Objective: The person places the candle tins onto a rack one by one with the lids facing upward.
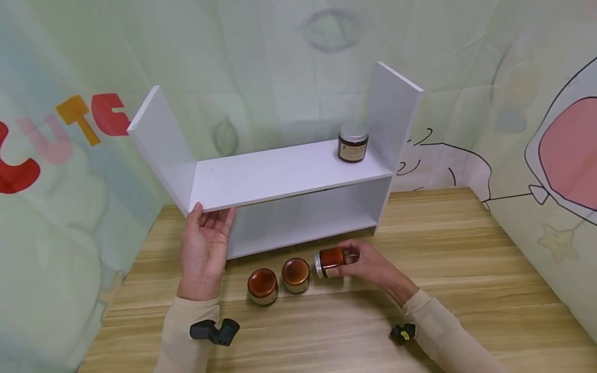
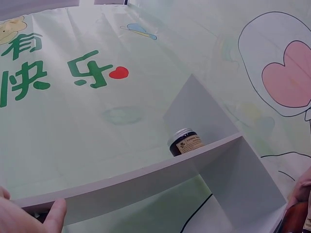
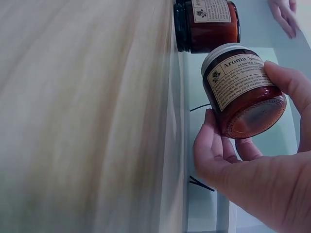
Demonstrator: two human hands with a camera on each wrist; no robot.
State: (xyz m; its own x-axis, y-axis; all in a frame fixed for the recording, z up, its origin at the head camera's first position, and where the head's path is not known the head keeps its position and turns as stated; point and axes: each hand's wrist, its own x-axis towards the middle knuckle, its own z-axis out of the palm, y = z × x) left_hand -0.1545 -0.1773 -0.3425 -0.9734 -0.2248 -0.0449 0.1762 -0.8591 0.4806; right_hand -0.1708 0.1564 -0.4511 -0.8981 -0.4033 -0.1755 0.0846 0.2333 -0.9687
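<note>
My left hand (image 1: 204,251) holds the left front edge of the white shelf unit (image 1: 275,173), with the thumb at the board's edge and the fingers beneath it. In my right hand (image 1: 366,264) is an amber scented candle jar (image 3: 245,90), gripped between thumb and fingers. It lies tipped on its side, silver lid pointing left in the head view and label showing in the right wrist view. Left of it, two more amber candle jars (image 1: 296,274) (image 1: 263,286) stand bottom-up on the table. Another candle jar (image 1: 352,144) sits upright on the upper board's right end.
The shelf unit has tall side panels (image 1: 396,109) and a lower compartment (image 1: 298,220) just behind the jars. A wood-grain table (image 1: 457,248) lies underneath. Printed cloth (image 1: 280,77) hangs behind and at both sides.
</note>
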